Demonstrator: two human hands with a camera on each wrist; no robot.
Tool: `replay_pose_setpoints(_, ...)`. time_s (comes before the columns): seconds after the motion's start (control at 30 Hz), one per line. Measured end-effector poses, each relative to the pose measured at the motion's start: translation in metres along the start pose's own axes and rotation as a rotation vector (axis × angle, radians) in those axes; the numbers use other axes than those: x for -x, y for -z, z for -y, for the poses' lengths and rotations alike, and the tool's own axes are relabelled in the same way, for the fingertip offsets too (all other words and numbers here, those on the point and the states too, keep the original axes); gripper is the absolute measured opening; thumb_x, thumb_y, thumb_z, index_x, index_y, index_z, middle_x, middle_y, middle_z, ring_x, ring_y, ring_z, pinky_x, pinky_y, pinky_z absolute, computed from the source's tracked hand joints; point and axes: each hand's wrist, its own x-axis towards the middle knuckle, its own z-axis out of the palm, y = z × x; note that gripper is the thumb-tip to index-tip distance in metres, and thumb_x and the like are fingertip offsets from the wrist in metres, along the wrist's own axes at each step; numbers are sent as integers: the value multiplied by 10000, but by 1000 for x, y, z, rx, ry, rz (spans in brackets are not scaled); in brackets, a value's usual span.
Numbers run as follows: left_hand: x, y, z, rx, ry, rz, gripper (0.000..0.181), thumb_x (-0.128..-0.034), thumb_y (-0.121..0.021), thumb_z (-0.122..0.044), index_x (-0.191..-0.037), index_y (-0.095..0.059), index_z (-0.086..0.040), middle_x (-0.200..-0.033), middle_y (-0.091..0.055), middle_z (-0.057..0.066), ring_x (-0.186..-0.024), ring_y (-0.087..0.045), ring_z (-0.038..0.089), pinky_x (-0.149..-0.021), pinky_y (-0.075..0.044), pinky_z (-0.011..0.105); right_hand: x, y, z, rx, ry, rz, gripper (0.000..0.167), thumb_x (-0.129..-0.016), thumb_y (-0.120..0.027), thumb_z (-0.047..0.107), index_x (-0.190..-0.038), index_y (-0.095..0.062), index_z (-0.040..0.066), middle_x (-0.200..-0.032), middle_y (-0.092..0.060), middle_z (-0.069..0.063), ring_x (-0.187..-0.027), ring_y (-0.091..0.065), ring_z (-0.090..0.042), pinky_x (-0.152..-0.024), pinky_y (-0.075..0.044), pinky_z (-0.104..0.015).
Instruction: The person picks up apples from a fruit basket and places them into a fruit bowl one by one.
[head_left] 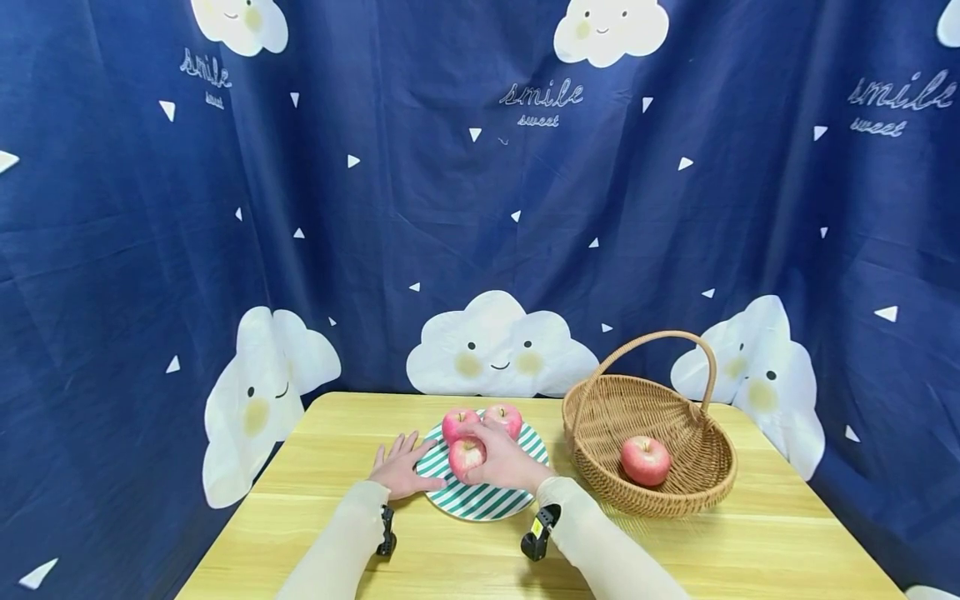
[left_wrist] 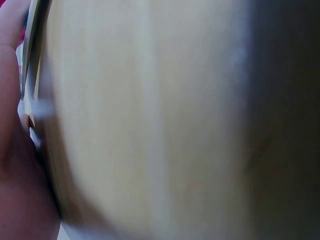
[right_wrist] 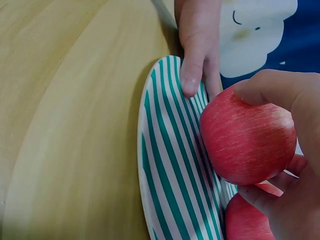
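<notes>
My right hand (head_left: 508,462) grips a red apple (head_left: 465,457) over the front of a round plate (head_left: 483,506) with green and white stripes. In the right wrist view, thumb and fingers curl around that apple; whether its underside touches the plate I cannot tell. Two more apples sit at the back of the plate, one on the left (head_left: 454,421) and one on the right (head_left: 507,417). My left hand (head_left: 400,472) lies at the plate's left rim, fingers spread, with its thumb over the edge. The left wrist view is mostly blurred tabletop.
To the right of the plate stands a wicker basket (head_left: 600,467) with a tall arched handle (head_left: 667,335). One apple (head_left: 645,460) lies inside it. The wooden table (head_left: 300,508) reaches back to a dark blue curtain (head_left: 450,208) with white clouds.
</notes>
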Motion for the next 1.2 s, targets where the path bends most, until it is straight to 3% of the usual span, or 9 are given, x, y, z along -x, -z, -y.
replay_pose_setpoints(0.2, -1, 2, -3, -3, -2, 2, 1018, -734, -680, -784, -1561, -405, -257, -1669, -214, 167, -1542, -104, 441, -1172, -11, 717, 1, -3, 2, 19, -23, -9, 776, -751, -873, 272, -1449, -536, 239, -1492, -451, -115, -1323, -469, -260, -1048, -452, -525)
replay_pose_setpoints(0.43, 2, 6, -8, 7, 0, 3, 1014, -746, -694, -755, -1560, -407, -221, -1664, -215, 184, -1539, -102, 449, -1174, 15, 710, 3, -5, 2, 36, -4, -17, 771, -761, -856, 265, -1453, -526, 181, -1490, -477, -99, -1425, -381, -300, -1075, -433, -542)
replay_pose_setpoints(0.7, 0, 2, -4, -7, -12, 1, 1080, -715, -644, -836, -1570, -383, -230, -1670, -194, 186, -1541, -82, 451, -1171, 26, 716, 2, -10, 0, 65, -17, -25, 797, -772, -860, 300, -1470, -497, 174, -1460, -502, -64, -1383, -416, -264, -1072, -445, -516)
replay_pose_setpoints(1.07, 7, 5, -8, 1, -16, -13, 1051, -727, -669, -798, -1560, -402, -214, -1655, -212, 220, -1531, -88, 467, -1172, 38, 709, 3, -14, 0, 73, -70, -7, 942, -763, -877, 346, -1544, -366, 227, -1632, -198, -236, -1474, -298, -364, -1087, -413, -600)
replay_pose_setpoints(1.2, 8, 7, -10, 15, -13, -11, 1070, -719, -675, -800, -1561, -397, -202, -1657, -206, 218, -1531, -88, 471, -1173, 30, 711, 4, -14, 0, 66, -69, -20, 926, -767, -877, 329, -1534, -373, 212, -1625, -202, -246, -1468, -308, -367, -1084, -415, -601)
